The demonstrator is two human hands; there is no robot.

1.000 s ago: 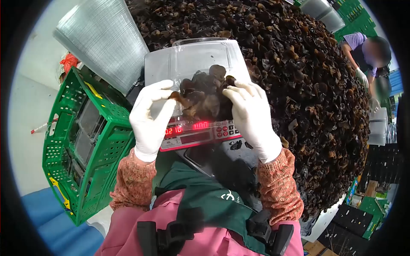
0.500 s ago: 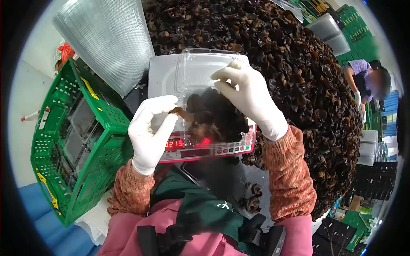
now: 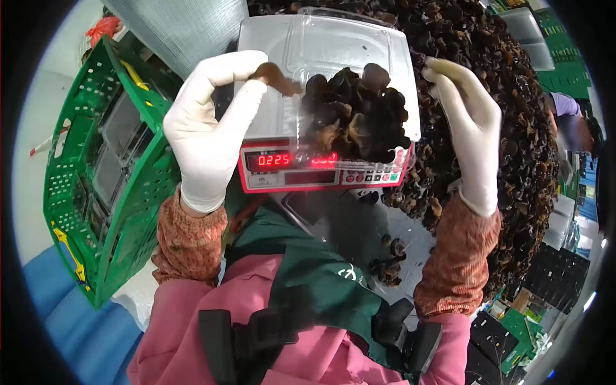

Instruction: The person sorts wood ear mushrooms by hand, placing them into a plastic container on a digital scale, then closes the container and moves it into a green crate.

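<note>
Between the thumb and fingers of my white-gloved left hand (image 3: 215,122) is a brown wood ear mushroom (image 3: 277,78), held at the left side of a clear plastic container (image 3: 346,48). The container lies with its lid spread back on a scale (image 3: 263,115), and a heap of dark wood ear mushrooms (image 3: 359,115) fills its near part. Red digits on the scale's display (image 3: 274,160) read 0.225. My right hand (image 3: 468,122), gloved too, hovers right of the scale, over the edge of the large pile. Its thumb and finger tips are slightly apart, with nothing visible between them.
A large mushroom pile (image 3: 520,160) spreads behind and right of the scale. At left stands a green crate (image 3: 128,218) with clear containers inside. Stacked clear plastic (image 3: 186,29) rises behind it. Several loose mushrooms (image 3: 389,269) lie on the metal table. Another person (image 3: 568,112) is far right.
My right hand has moved from above the container out to the right. The left still holds its mushroom. The display now shows 0.225, and the view has shifted, with the scale higher in it.
</note>
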